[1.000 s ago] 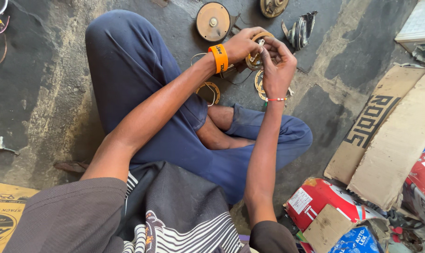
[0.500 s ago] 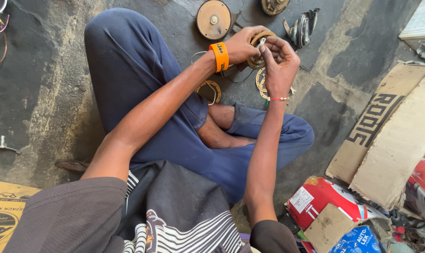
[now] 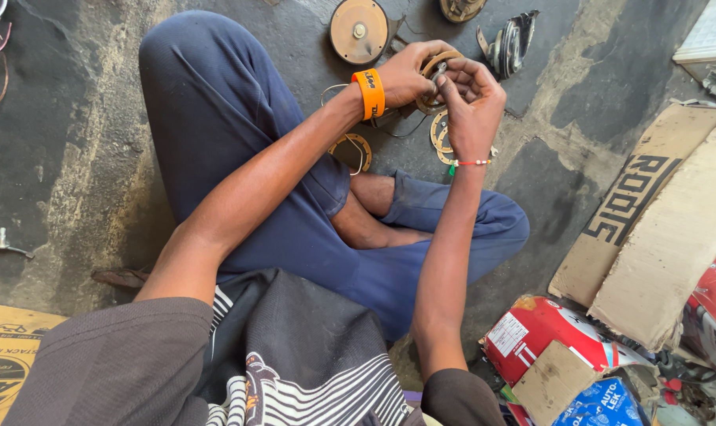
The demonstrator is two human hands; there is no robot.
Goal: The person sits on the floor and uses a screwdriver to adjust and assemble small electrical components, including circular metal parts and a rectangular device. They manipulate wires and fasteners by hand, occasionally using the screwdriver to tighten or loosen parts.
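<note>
From the head camera I see my left hand (image 3: 405,75) curled around a tan ring-shaped part (image 3: 435,79), gripping its rim. My right hand (image 3: 472,99) meets it from the other side, fingertips (image 3: 445,83) pinched together on a small piece at the ring's centre. Both hover above another ring (image 3: 438,138) on the floor (image 3: 74,158).

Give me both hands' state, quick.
Left hand: closed around a tan ring-shaped part.
Right hand: fingers pinched on the same part.
</note>
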